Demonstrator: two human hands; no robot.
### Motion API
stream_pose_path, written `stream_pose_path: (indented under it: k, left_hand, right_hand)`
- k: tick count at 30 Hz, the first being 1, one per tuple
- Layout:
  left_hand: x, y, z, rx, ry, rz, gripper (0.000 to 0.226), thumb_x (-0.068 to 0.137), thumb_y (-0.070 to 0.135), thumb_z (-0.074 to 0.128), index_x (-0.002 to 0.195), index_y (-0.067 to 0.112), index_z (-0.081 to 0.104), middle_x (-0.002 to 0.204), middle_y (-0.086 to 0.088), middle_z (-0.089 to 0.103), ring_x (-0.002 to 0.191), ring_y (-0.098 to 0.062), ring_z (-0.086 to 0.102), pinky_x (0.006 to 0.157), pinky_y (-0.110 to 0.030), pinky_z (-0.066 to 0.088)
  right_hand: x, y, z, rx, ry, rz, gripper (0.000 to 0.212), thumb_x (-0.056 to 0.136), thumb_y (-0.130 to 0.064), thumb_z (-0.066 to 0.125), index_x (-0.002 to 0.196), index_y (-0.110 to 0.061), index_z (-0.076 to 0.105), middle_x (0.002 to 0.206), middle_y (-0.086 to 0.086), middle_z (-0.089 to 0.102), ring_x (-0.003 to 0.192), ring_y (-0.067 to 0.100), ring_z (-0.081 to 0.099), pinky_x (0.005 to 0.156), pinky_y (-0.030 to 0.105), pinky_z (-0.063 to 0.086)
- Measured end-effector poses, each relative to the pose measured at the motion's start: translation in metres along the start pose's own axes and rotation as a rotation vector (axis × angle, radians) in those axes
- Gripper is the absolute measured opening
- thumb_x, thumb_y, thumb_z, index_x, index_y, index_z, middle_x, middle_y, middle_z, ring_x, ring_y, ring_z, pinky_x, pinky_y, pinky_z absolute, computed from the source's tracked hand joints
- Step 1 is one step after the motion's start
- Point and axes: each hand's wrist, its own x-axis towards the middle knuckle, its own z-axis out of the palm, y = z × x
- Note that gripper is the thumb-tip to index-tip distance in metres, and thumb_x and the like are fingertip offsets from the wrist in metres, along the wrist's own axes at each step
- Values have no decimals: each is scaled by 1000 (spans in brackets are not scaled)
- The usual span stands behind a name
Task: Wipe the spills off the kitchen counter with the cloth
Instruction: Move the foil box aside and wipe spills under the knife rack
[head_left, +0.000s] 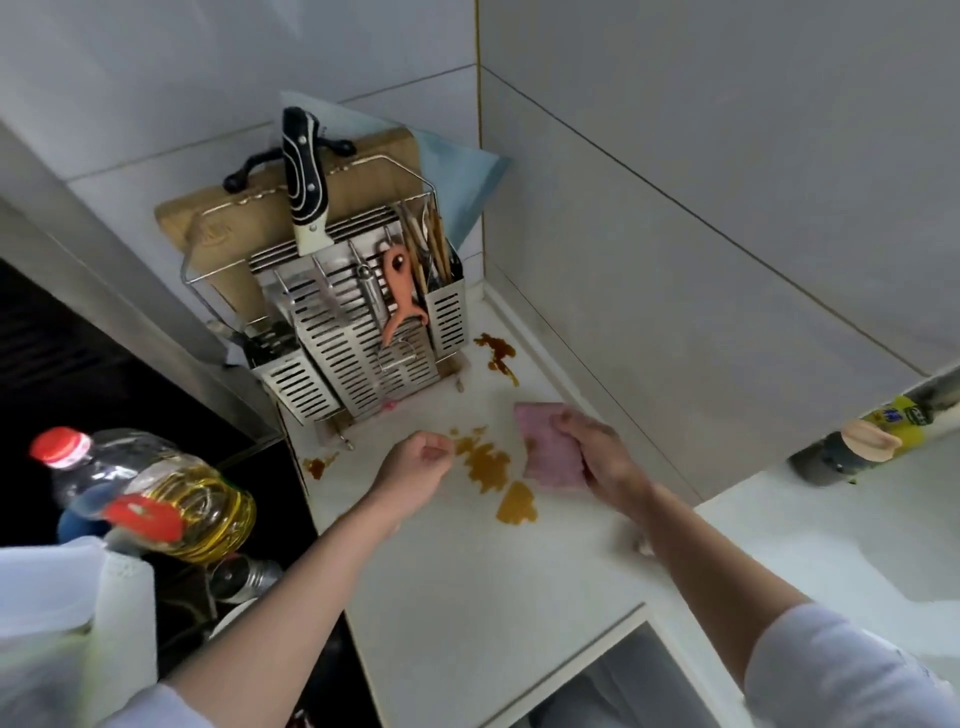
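A pink cloth (546, 448) lies flat on the white counter (467, 582), and my right hand (597, 457) grips its right edge. Just left of the cloth spreads a brown spill (485, 462), with a rounder brown puddle (517, 505) below it. Another brown spill (497, 352) sits farther back by the wall corner. A small brown spot (318, 466) marks the counter's left edge. My left hand (415, 467) rests on the counter left of the main spill, its fingers curled shut with nothing in them.
A steel utensil rack (358, 332) with a knife (304, 176), a wooden cutting board and chopsticks stands at the back. An oil bottle (156, 488) with a red cap stands at the left over the dark hob. A yellow bottle (878, 436) lies at the right.
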Motion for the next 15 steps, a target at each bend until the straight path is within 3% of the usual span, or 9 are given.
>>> stream_pose_path:
  k: [2, 4, 6, 8, 11, 15]
  left_hand:
    - [5, -7, -15, 135, 26, 9, 21, 93, 19, 58, 113, 20, 65, 112, 5, 66, 105, -13, 62, 85, -25, 49]
    - [11, -17, -27, 268, 8, -7, 32, 95, 21, 55, 127, 19, 61, 128, 4, 62, 119, -14, 57, 100, -27, 45]
    - [17, -27, -34, 404, -5, -27, 40, 97, 25, 53, 136, 23, 55, 139, 3, 56, 127, -16, 52, 105, -27, 41]
    - [28, -38, -33, 523, -27, -46, 48, 97, 30, 51, 145, 28, 45, 150, -2, 44, 137, -20, 42, 110, -29, 36]
    - [46, -46, -21, 695, -117, -131, 71, 96, 36, 56, 156, 36, 17, 164, -11, 8, 151, -28, 7, 119, -41, 25]
    - [69, -52, -6, 879, -235, -231, 101, 90, 33, 66, 156, 33, -10, 161, -14, -21, 149, -38, -13, 118, -49, 25]
  right_hand:
    - [26, -10, -7, -312, 170, -92, 22, 95, -3, 50, 81, -1, 67, 71, 15, 70, 63, 20, 67, 53, 26, 49]
    - [54, -7, -15, -678, 294, -192, 18, 93, -15, 50, 78, -7, 56, 62, 5, 62, 53, 13, 64, 50, 27, 49]
    - [79, 8, -21, -1106, 309, -317, 14, 92, -28, 51, 94, -15, 58, 77, 5, 65, 67, 24, 67, 59, 35, 55]
    - [98, 38, -18, -1373, 126, -455, 18, 92, -23, 54, 107, -18, 64, 103, 5, 69, 88, 30, 69, 69, 37, 57]
    - [116, 73, 1, -1429, -120, -504, 27, 93, -16, 57, 116, -10, 69, 134, 8, 60, 114, 29, 62, 92, 36, 51]
    - [170, 62, 19, -1288, -64, -440, 37, 94, -12, 53, 130, -9, 59, 145, 8, 45, 126, 27, 48, 105, 38, 45]
